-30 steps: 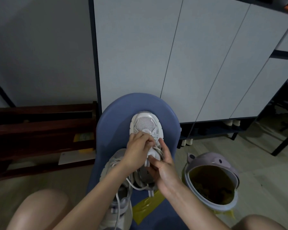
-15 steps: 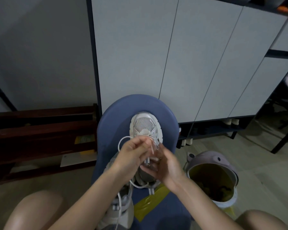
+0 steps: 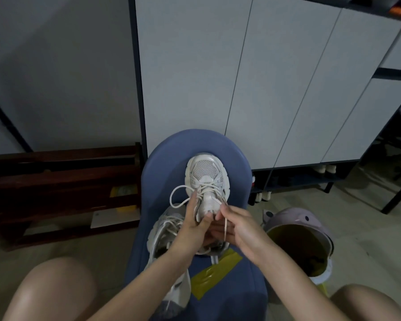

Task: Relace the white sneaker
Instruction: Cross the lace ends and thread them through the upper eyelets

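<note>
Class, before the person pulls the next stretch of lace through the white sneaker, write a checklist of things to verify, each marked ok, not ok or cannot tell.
1. White sneaker rests steady on the blue seat: ok.
2. Left hand grips the sneaker at its tongue: ok.
3. Right hand pinches the lace end: ok.
4. Loose lace loop is free of snags: ok.
5. Which eyelet comes next: cannot tell.
6. Second sneaker clear of the lace: cannot tell.

Blue padded seat, rounded far edge: white sneaker toe-away at centre, 2nd sneaker just beside it nearer viewer, left; yellow tape strip stuck w/ diagonal lie, near side
</note>
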